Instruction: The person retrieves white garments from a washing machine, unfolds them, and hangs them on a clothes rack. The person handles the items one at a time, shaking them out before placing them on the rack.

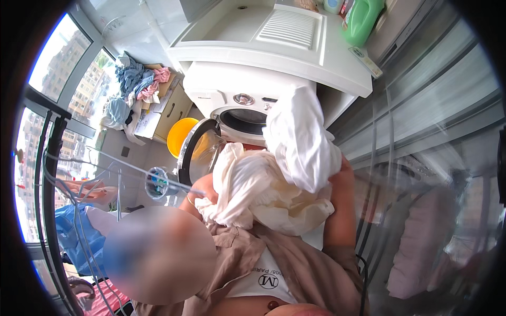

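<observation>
A bulky bundle of cream cloth (247,185) is gathered against my chest between both forearms. At its left side, my left hand (211,192) grips the folds, its fingertips partly buried. A white cloth (294,138) lies heaped over the bundle's right side and rises in front of the washing machine (241,85). My right forearm (342,205) comes up along the right and supports this cloth; the fabric covers my right hand. Beyond the bundle, the machine's round door (197,152) hangs open to the left. The drum opening (245,117) is dark and partly hidden by the white cloth.
Above the machine is a white sink with a washboard (288,27) and a green detergent bottle (361,19). A yellow bucket (176,136) and a lined bin (157,183) stand left. Clothes (136,79) pile on a cabinet. Wire hangers (79,205) hang near. Glass panels (435,118) run along the right.
</observation>
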Demonstrator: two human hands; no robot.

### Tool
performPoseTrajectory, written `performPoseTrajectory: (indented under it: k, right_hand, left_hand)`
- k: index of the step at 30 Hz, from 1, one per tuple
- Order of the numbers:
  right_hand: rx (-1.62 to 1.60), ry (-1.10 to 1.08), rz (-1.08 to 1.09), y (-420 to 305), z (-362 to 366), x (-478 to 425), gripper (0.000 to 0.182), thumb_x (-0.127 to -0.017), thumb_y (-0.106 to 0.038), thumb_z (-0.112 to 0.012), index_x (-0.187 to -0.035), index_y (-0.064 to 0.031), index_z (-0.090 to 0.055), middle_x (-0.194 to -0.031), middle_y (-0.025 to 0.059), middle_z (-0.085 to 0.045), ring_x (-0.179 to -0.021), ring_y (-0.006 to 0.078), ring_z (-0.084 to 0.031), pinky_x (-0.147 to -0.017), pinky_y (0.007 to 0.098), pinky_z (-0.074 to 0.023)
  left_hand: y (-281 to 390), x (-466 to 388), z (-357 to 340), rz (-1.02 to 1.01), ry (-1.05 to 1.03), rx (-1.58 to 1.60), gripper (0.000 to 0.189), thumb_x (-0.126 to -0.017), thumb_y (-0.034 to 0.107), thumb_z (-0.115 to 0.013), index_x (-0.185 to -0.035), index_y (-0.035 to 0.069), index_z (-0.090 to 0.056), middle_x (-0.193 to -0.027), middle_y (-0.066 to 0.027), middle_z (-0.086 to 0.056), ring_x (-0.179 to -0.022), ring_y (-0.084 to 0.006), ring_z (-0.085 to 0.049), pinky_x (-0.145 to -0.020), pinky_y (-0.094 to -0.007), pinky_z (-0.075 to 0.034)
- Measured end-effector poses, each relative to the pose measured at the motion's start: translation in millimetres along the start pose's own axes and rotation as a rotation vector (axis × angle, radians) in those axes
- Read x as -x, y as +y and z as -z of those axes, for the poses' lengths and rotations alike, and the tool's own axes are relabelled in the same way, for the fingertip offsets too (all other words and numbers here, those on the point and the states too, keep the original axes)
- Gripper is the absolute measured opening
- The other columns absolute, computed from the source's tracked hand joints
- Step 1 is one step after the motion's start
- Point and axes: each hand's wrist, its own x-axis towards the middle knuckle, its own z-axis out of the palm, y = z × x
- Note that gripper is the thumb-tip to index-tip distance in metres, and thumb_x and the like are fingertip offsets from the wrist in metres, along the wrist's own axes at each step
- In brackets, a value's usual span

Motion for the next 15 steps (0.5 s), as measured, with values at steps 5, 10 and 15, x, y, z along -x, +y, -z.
performPoseTrajectory:
  k: [5,10,15]
  right_hand:
    - [-0.063,-0.148,0.044,-39.0,-5.9,0.5,0.076,-0.060,0.002,-0.079,-0.129,0.0034,-0.049,-0.126,0.0184,-0.057,-0.115,0.0289,-0.057,-0.095,0.0441,-0.0469]
    - [-0.397,-0.249,0.164,-37.6,-16.6,-37.4,0.065,-0.081,-0.019,-0.055,-0.139,0.0032,-0.035,-0.140,0.0214,-0.040,-0.128,0.0363,-0.042,-0.107,0.0477,-0.0334]
    - [-0.021,-0.029,0.270,-51.7,-74.6,-118.1,0.066,-0.077,-0.027,-0.054,-0.135,0.0024,-0.042,-0.132,0.0146,-0.050,-0.121,0.0277,-0.049,-0.106,0.0398,-0.0347]
  left_hand:
    - [2.7,2.9,4.9,-0.010,0.129,0.136,0.082,-0.057,0.003,-0.084,-0.129,-0.004,-0.046,-0.119,-0.0134,-0.059,-0.109,-0.0209,-0.058,-0.095,-0.0326,-0.044]
    - [-7.6,11.1,11.4,-0.164,0.175,0.156,0.086,-0.068,0.011,-0.080,-0.139,-0.004,-0.034,-0.127,-0.0176,-0.055,-0.114,-0.0256,-0.057,-0.099,-0.0361,-0.044]
    - [-16.9,42.3,33.3,-0.279,0.320,0.216,0.060,-0.078,0.008,-0.068,-0.132,-0.004,-0.045,-0.123,-0.0199,-0.058,-0.109,-0.0289,-0.060,-0.096,-0.0418,-0.048]
